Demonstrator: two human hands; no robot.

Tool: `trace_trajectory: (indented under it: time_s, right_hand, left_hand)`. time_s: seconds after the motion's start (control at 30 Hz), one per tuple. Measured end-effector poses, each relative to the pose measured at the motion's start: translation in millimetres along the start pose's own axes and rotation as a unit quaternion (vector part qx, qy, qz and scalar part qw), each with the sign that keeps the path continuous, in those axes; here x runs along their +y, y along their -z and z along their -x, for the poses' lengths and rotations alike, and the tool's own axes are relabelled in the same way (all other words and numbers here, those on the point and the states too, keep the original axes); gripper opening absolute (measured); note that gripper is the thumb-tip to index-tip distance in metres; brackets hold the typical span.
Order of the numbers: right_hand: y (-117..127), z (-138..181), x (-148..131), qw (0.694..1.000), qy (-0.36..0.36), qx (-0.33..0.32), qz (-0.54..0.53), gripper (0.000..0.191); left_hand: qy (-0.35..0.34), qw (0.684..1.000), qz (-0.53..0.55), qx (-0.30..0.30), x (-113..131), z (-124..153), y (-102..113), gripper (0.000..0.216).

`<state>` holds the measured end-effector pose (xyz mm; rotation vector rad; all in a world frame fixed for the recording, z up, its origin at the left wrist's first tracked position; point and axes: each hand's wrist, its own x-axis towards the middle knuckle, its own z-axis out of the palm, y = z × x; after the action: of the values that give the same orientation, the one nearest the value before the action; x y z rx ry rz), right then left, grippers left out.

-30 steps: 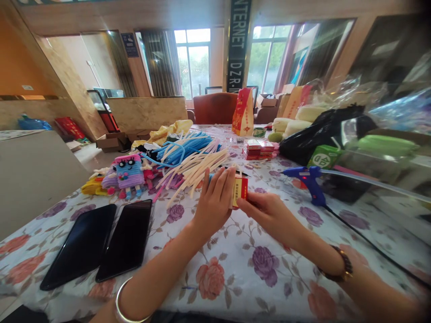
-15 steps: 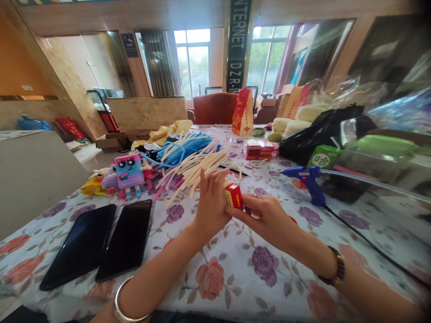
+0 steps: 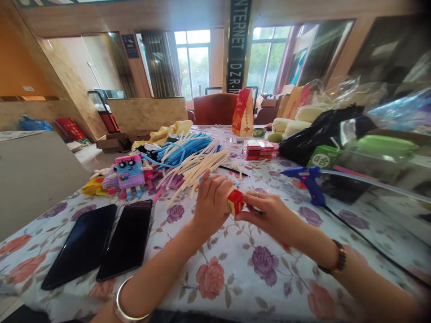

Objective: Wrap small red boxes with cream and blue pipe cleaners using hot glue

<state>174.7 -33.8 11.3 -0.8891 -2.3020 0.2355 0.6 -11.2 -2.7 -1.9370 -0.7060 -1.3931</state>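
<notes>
A small red and yellow cardboard box (image 3: pixel 235 201) is held between my two hands above the flowered tablecloth (image 3: pixel 235 287). My left hand (image 3: pixel 213 197) grips it from the left, with fingers curled round its far side. A bit of light blue strip shows behind the left fingers. My right hand (image 3: pixel 269 213) closes thumb and forefinger on the box's right edge. Something small and dark shows beneath the right fingers, too hidden to name. Just beyond the hands lie a pile of cream fuzzy stems (image 3: pixel 202 166) and a black pen-like stick (image 3: pixel 234 170).
A blue glue gun (image 3: pixel 310 179) with a cable stands at the right. Stacked red boxes (image 3: pixel 257 149) sit further back. Blue stems (image 3: pixel 188 148) and fuzzy dolls (image 3: pixel 130 175) are at the left, behind two black tablets (image 3: pixel 81 246). A black bag (image 3: pixel 323 132) lies back right.
The small box has turned in my hands and shifted slightly right, showing more of its yellow side. The blue strip has come into view behind my left fingers.
</notes>
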Motion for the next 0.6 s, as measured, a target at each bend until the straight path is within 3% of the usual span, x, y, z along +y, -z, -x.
trace_trajectory:
  time_s: [0.17,0.4,0.6]
  right_hand:
    - [10.3,0.0,9.5,0.998,0.018,0.059,-0.011,0.026]
    - [11.0,-0.5,14.5,0.987,0.064,0.145,-0.035,0.024]
    - [10.9,-1.5,14.9,0.980,0.056,0.181,-0.058,0.026]
  left_hand:
    - [-0.011,0.999,-0.038,0.026,-1.1,-1.0,4.1,0.018]
    - [-0.052,0.997,0.021,0.058,-1.1,-1.2,6.6,0.020]
    - [-0.065,0.996,0.050,0.040,1.3,-1.3,9.4,0.016]
